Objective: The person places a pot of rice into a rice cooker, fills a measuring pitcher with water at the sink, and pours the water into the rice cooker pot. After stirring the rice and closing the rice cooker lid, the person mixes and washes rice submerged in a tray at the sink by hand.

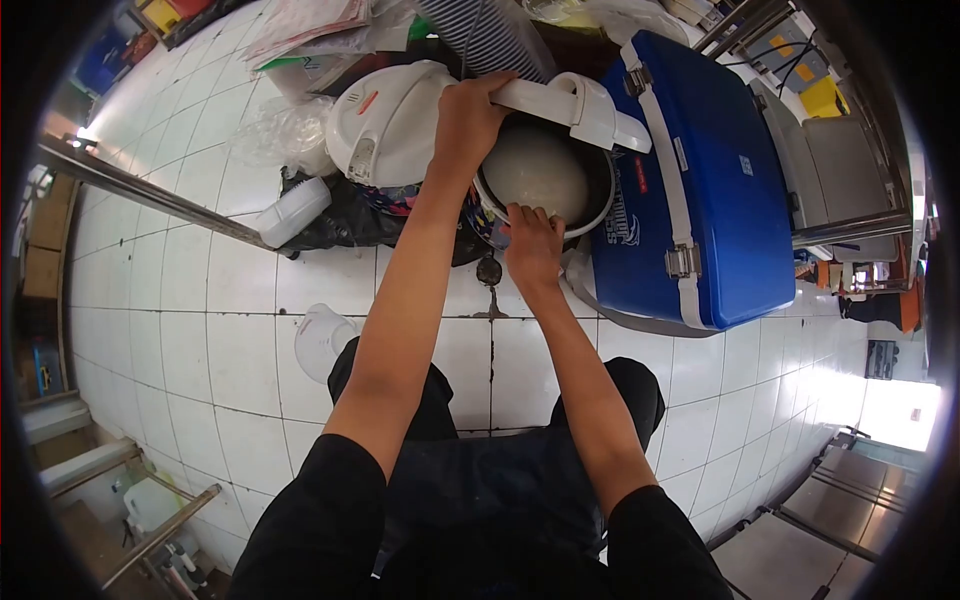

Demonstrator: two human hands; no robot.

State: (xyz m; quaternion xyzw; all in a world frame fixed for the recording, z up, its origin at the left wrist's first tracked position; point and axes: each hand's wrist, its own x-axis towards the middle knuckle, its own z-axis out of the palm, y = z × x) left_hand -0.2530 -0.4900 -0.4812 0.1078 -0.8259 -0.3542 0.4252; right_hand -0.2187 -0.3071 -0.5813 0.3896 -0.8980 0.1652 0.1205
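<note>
My left hand (466,118) is closed at the left end of a white carry handle (545,101) on an open rice cooker. Inside the round opening, the dark-walled inner pot (545,175) shows a pale, whitish surface; I cannot tell what it is. My right hand (535,240) curls its fingers over the front rim of the cooker (597,215). Left of it stands a second rice cooker (385,115) with a white lid, apparently closed, and a dark floral body. My left forearm covers part of it.
A blue cooler box (705,180) with metal latches stands close on the right. Stacked cups (485,35) lie behind the cookers. A white plastic container (295,212) and a clear jug (322,342) are at the left. A metal rail (160,190) crosses the left side.
</note>
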